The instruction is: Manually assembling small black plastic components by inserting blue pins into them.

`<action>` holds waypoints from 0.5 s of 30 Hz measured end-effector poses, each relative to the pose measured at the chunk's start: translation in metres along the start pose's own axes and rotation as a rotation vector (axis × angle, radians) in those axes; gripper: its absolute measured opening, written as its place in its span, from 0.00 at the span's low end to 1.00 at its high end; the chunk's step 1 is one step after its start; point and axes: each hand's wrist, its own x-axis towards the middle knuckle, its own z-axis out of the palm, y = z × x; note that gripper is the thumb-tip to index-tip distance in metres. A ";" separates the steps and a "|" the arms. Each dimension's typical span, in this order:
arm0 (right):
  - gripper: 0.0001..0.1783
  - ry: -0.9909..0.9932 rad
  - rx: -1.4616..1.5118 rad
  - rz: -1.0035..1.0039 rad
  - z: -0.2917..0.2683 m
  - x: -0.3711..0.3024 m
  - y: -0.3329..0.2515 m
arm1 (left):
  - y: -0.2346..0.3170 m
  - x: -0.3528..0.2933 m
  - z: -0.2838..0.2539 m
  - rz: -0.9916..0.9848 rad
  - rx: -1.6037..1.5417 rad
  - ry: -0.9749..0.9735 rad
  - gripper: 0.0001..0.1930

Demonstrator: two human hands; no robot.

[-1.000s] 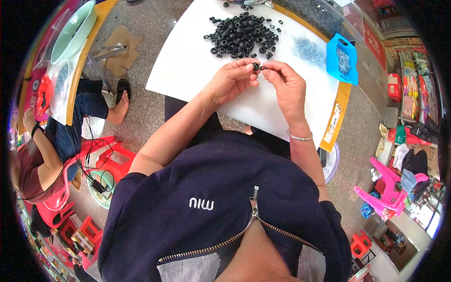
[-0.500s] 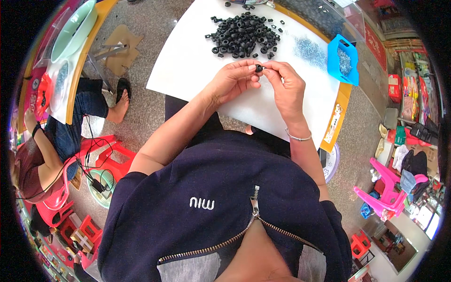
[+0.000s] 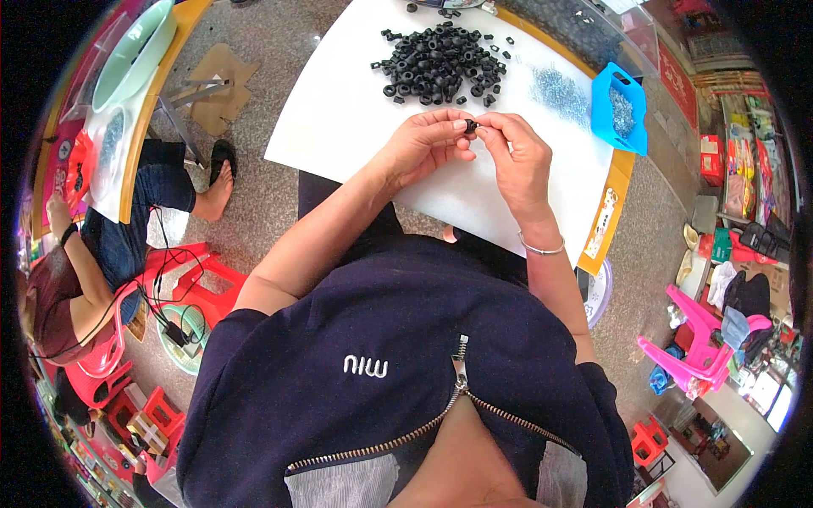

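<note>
Between the thumb and fingertips of my left hand (image 3: 423, 146) sits a small black plastic part (image 3: 471, 126), rounded and with an opening like those in the heap. My right hand (image 3: 521, 161) pinches at the right side of that part; a tiny light spot shows at its fingertips, too small to name. Both hands are raised over the near part of a white tabletop sheet (image 3: 326, 110). Just beyond them lies a heap of similar black parts (image 3: 440, 63). To its right are scattered tiny bluish-silver pieces (image 3: 559, 95).
A blue plastic basket (image 3: 603, 106) with more tiny silvery pieces stands at the table's right edge. A clear bin (image 3: 584, 30) is at the back right. On the left, another person (image 3: 80, 288) sits at a second table with a pale green basin (image 3: 140, 59). Red stools (image 3: 212, 284) stand nearby.
Both hands have shifted very slightly to the right together with the black part. The grip looks much the same, and the heap is unchanged.
</note>
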 end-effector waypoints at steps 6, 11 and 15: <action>0.06 -0.048 0.014 0.032 -0.004 0.000 0.002 | -0.003 0.000 0.000 0.012 0.075 0.025 0.11; 0.05 -0.055 0.033 0.016 -0.004 0.001 0.006 | -0.004 0.002 -0.002 0.004 0.083 0.023 0.11; 0.06 -0.076 -0.041 -0.064 -0.005 0.001 0.007 | -0.003 0.000 0.002 -0.006 0.097 0.026 0.11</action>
